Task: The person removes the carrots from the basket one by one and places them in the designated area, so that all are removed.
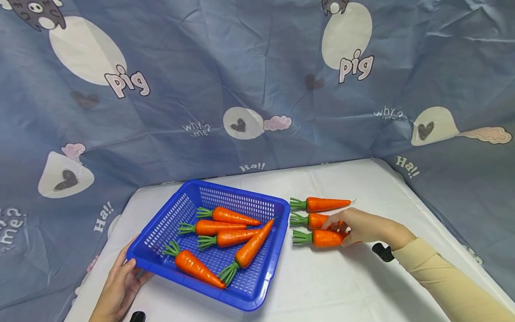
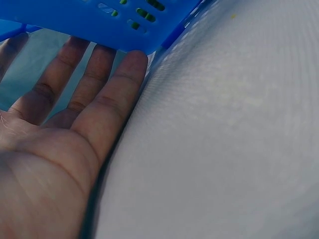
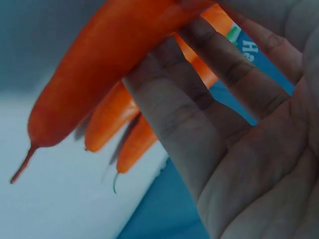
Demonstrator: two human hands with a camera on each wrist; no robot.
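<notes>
A blue plastic basket (image 1: 257, 295) with slotted walls stands on the table, holding several orange carrots (image 1: 197, 267) with green stem tufts. At its near left corner my left hand (image 1: 120, 284) grips the rim, thumb on the edge and fingers underneath. In the left wrist view, the fingers (image 2: 107, 102) reach up to the basket wall (image 2: 75, 20). To the right of the basket, three carrots lie side by side. My right hand (image 1: 360, 226) pinches the nearest carrot (image 1: 323, 238) between thumb and fingers. In the right wrist view, this carrot (image 3: 94, 74) slants across, its thin root tip pointing down-left.
Beyond the pinched carrot lie the middle carrot (image 1: 315, 221) and the far carrot (image 1: 326, 204), stems toward the basket. A white cloth (image 1: 314, 286) covers the table. Blue printed fabric (image 1: 249, 89) hangs behind and along both sides.
</notes>
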